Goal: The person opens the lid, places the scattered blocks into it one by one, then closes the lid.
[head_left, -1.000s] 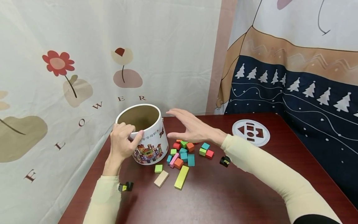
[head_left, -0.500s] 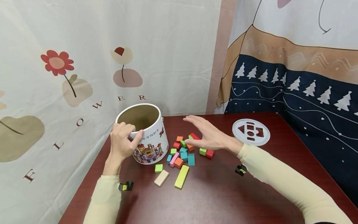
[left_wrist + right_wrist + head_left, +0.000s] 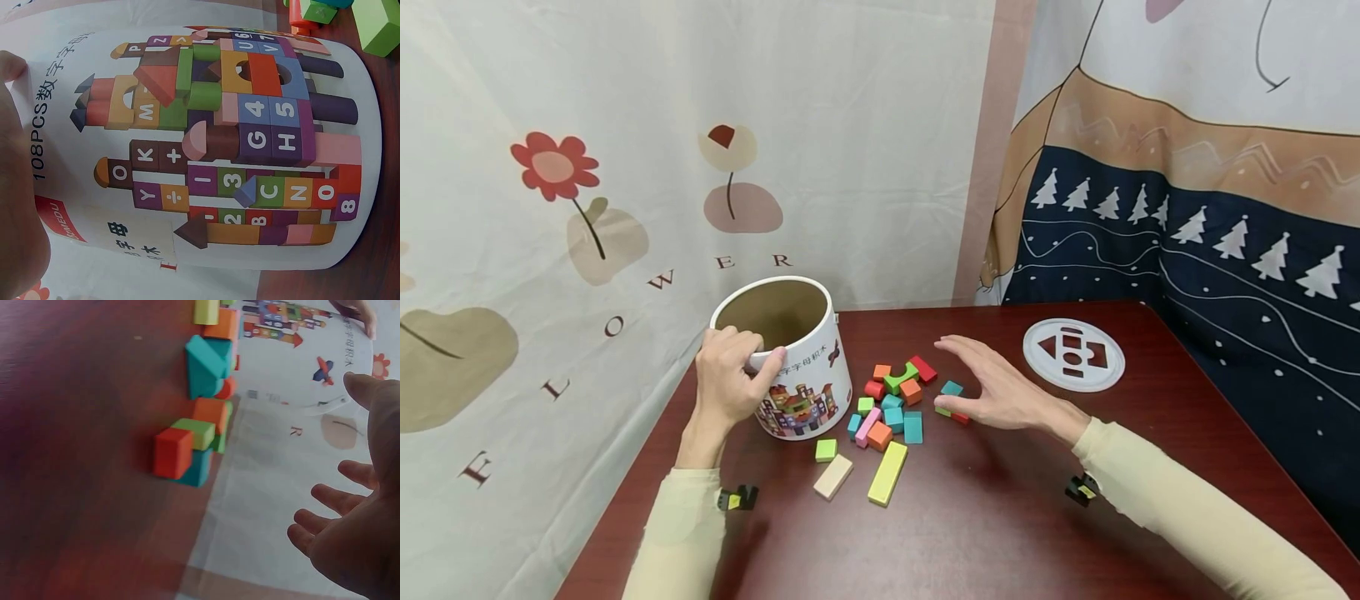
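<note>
My left hand (image 3: 727, 379) grips the near rim of a white printed bucket (image 3: 808, 379), thumb outside on the wall; the bucket stands upright. In the left wrist view its printed wall (image 3: 275, 206) fills most of the picture. My right hand (image 3: 1003, 390) hovers with fingers apart over a small group of blocks, partly covering a red block (image 3: 174, 453) and a green block (image 3: 195, 432). A teal block (image 3: 952, 388) shows just beyond its thumb. Right of the bucket lies a loose heap of colored blocks, including an orange one (image 3: 880, 436) and a pink one (image 3: 868, 427).
Nearer to me lie a yellow bar block (image 3: 887, 474), a plain wood block (image 3: 832, 477) and a light green block (image 3: 825, 451). A round white lid (image 3: 1049, 379) with shaped holes rests on the dark red table (image 3: 985, 533) at the right. Printed curtains hang behind.
My right hand has moved right and slightly down, away from the bucket, across the heap to the small block group. The left hand has stayed on the bucket rim.
</note>
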A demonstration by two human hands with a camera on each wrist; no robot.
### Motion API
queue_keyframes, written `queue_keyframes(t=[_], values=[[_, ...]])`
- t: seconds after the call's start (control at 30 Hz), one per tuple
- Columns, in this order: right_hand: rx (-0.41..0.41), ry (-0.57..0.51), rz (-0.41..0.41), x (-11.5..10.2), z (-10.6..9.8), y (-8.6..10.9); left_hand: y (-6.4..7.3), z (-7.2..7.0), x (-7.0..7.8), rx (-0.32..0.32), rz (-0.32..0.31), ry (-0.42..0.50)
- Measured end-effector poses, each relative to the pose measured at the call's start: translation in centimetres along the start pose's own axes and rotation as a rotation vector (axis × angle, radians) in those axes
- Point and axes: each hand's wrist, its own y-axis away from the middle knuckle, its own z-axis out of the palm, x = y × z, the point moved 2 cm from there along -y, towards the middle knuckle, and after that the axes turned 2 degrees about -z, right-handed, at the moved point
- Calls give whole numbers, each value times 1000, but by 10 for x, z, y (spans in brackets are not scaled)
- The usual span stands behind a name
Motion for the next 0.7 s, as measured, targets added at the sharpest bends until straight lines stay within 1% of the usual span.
queue_keyframes(t=[0.1,0.2,0.43,0.7], values=[[-4,-8,43,6,3,8,0,0,0,-1,1,-2],[-4,-7,57,12,6,14,0,-1,1,-1,3,-3],[-23,6,64,27,20,26,-1,-1,1,-8,-2,-5],[-15,75,61,36,31,33,-1,-1,1,-4,-1,-2]])
